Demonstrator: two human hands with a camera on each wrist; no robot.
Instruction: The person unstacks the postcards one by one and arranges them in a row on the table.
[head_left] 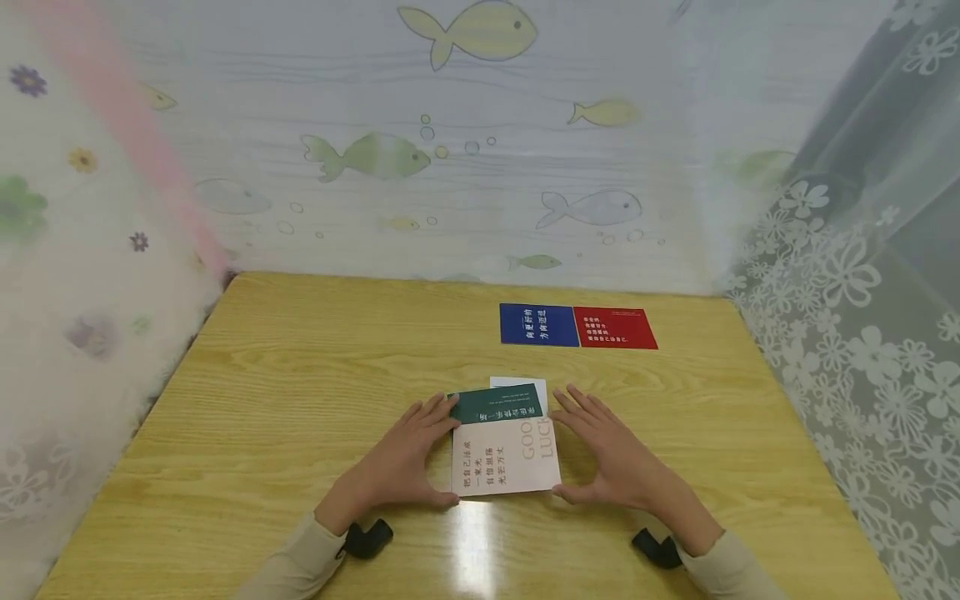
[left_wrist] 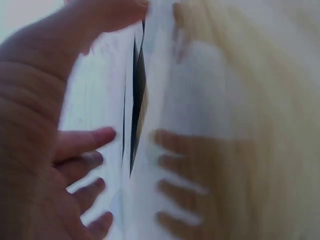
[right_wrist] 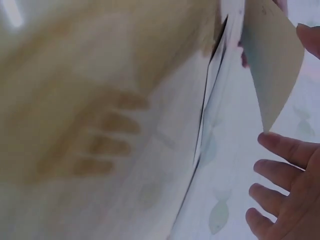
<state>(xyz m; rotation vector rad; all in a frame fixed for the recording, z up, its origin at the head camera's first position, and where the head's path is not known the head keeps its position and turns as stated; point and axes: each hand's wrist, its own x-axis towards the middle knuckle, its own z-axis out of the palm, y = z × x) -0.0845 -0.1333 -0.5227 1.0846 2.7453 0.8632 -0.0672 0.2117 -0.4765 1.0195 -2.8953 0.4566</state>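
Observation:
A pale pink card [head_left: 480,429] printed "GOOD LUCK", with Chinese characters, lies between my hands in the head view. It overlaps a dark green card [head_left: 468,406], and a white card [head_left: 519,382] shows behind that. My left hand [head_left: 401,458] spans the pink card's left side, thumb at the lower corner, fingers at the upper one. Across from it, my right hand [head_left: 618,454] holds the right side between thumb and fingertip. In the right wrist view that card [right_wrist: 275,65] stands tilted off the table. The left wrist view is blurred and shows thin card edges [left_wrist: 135,105].
Farther back on the glossy wooden table [head_left: 315,358], a blue card [head_left: 517,325] and a red card [head_left: 633,325] lie side by side. A fish-patterned curtain [head_left: 480,167] hangs along the back edge, and lace fabric [head_left: 847,275] borders the right side.

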